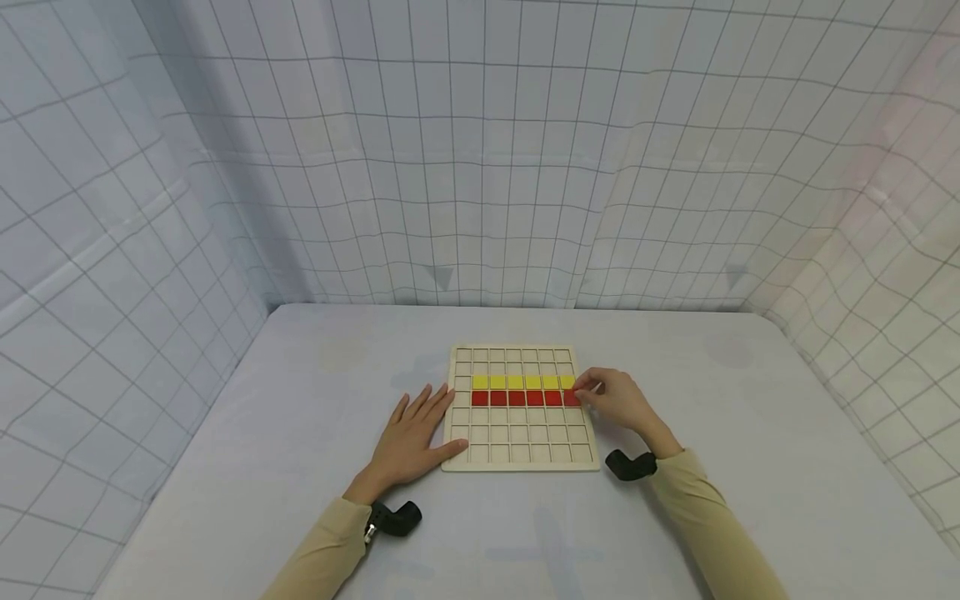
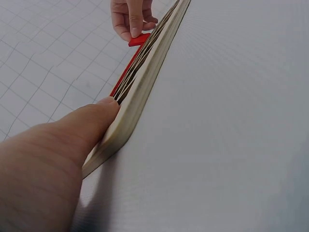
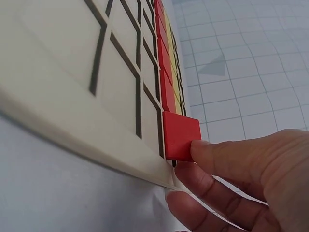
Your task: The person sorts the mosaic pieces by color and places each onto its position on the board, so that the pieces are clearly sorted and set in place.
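Observation:
A pale wooden grid board (image 1: 521, 467) lies on the table, a row of yellow square tiles (image 1: 515, 382) across it and a row of red square tiles (image 1: 517, 398) just nearer. My right hand (image 1: 618, 400) pinches a red tile (image 3: 181, 135) between thumb and fingers. That tile stands tilted at the right end of the red row, its lower edge at the grid's last cell. On the board's left side rests my left hand (image 1: 411, 440), fingers spread, its thumb (image 2: 91, 118) pressing on the near left part of the rim.
The white table (image 1: 247, 467) extends around the board. White curtains with a dark grid pattern (image 1: 495, 167) hang behind the table and along both sides. A black wrist device (image 1: 396, 518) is worn on the left wrist, another black device (image 1: 632, 465) on the right.

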A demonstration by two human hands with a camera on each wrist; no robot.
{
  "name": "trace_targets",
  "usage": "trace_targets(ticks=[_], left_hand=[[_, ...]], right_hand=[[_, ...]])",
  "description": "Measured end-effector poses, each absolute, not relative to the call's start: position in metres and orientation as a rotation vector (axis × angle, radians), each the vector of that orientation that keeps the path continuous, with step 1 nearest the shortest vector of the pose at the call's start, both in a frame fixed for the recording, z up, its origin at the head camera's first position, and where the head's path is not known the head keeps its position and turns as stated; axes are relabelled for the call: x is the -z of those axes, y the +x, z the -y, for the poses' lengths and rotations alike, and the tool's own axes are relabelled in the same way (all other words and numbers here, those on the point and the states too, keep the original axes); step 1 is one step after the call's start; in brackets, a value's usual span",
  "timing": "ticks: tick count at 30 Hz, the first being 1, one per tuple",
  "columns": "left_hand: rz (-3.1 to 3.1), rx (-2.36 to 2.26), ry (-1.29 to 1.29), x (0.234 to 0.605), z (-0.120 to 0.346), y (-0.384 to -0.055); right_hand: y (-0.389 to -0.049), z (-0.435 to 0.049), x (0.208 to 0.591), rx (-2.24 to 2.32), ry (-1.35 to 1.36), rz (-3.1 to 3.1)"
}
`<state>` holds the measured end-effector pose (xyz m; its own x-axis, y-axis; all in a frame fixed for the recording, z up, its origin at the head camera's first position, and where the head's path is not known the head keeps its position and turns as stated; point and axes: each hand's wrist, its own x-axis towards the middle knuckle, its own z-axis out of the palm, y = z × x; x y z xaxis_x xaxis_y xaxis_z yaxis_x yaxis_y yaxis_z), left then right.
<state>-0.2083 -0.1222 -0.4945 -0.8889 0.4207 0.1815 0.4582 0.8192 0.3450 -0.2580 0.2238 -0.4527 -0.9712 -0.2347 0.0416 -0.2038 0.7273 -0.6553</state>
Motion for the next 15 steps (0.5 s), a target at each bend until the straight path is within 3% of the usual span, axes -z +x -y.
trace_targets(ticks=[15], left_hand=[[2.904, 0.583, -0.691, 0.4970, 0.1218, -0.2093]], right_hand=[[-0.2592, -0.2230, 0.4531, 1.075, -0.349, -2.895]])
